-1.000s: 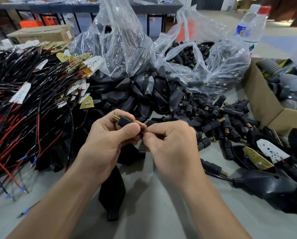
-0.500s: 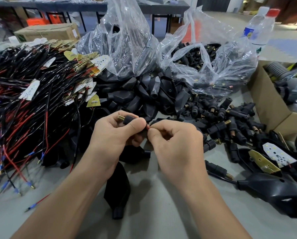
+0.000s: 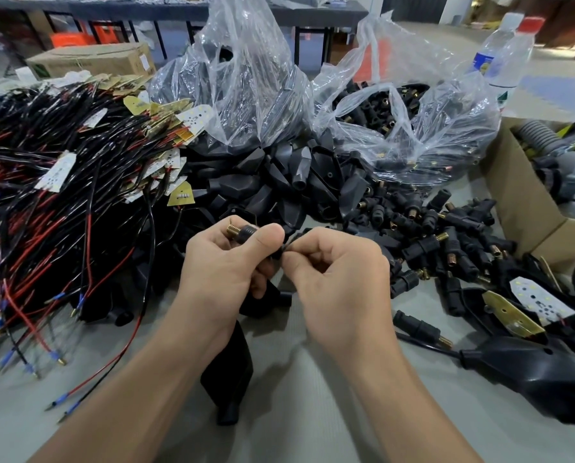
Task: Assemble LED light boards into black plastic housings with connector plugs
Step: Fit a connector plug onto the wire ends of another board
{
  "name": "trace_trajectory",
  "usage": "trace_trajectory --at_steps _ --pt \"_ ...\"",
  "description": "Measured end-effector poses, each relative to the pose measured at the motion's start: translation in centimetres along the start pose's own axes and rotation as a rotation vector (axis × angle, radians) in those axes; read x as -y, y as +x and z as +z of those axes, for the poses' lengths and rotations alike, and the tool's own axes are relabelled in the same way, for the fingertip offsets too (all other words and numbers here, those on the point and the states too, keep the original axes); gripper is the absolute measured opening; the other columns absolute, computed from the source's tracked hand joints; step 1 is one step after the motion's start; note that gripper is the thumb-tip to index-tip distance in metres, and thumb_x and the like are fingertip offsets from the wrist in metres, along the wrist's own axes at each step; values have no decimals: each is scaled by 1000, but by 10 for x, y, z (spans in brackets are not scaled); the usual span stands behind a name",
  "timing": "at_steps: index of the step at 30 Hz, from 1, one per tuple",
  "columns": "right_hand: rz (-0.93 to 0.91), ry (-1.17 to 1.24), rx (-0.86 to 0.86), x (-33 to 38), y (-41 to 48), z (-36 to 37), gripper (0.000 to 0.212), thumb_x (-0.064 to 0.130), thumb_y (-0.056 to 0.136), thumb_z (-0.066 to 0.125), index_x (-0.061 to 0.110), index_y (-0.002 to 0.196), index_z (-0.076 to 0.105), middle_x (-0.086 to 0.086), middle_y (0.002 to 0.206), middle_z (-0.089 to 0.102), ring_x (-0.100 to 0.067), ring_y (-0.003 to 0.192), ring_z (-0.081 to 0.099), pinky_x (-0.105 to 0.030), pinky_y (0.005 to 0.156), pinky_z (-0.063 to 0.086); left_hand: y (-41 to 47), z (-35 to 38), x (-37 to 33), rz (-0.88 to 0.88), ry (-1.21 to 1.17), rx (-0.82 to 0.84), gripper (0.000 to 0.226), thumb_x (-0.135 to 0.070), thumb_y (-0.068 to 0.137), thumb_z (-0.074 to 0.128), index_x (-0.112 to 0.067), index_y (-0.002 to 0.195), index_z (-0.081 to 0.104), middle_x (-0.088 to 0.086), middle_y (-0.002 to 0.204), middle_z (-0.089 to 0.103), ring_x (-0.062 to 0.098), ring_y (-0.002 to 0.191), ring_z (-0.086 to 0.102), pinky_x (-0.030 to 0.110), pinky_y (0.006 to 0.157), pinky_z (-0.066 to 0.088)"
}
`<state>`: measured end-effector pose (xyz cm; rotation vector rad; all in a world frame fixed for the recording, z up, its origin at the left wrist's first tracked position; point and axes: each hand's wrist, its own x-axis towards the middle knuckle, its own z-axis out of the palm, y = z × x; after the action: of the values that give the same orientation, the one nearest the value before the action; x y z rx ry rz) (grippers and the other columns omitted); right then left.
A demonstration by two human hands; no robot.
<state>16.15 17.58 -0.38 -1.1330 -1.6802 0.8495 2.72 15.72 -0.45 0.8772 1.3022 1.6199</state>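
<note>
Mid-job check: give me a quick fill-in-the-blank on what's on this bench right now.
1. The connector plug sits in the ___ hand, while the right hand pinches at its rear end.
2. The wire pile mixes black and ___ wires.
3. The open cardboard box stands at the view's ___ edge.
Answers: left; red; right.

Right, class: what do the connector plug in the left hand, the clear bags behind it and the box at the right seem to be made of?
Connector plug: matte black body, likely moulded plastic; threaded gold tip, probably brass. Clear bags: thin plastic film, crinkled and glossy. Box: brown matte cardboard, with a folded flap.
</note>
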Motion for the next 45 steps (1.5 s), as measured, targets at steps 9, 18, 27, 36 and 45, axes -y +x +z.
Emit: trace_trajectory --at_steps 9,18,27,36,45 --pt "35 -56 68 1 4 -14 10 24 86 81 25 78 75 13 63 71 -7 60 69 -30 64 57 3 2 0 27 14 -19 24 -25 77 81 -25 59 66 4 51 58 10 39 46 19 38 35" --pt "-79 -78 -31 -2 0 -5 13 15 86 75 24 77 73 7 63 68 -14 57 61 -37 58 52 1 -2 4 -50 -49 41 28 -34 74 83 -26 57 62 -1 52 54 8 40 42 18 40 34" --pt "-24 -41 5 0 5 -8 17 12 84 77 20 70 71 3 56 66 -17 51 58 -35 54 51 -1 0 6 -33 -74 87 23 -27 74 86 -25 61 66 2 56 58 9 44 47 18 41 37" --pt "212 260 -49 -1 12 -22 14 13 71 81 26 68 78 2 57 70 -7 52 59 -24 55 43 12 -6 -6 -13 -137 -16 28 -19 92 68 -24 65 75 1 62 65 9 56 56 16 49 44" --pt "338 502 -73 5 11 -21 22 -3 83 75 13 68 76 -20 78 75 -22 72 68 -57 85 58 12 -14 -8 -61 -151 22 22 1 82 48 -19 80 57 3 69 65 16 57 59 21 50 48"
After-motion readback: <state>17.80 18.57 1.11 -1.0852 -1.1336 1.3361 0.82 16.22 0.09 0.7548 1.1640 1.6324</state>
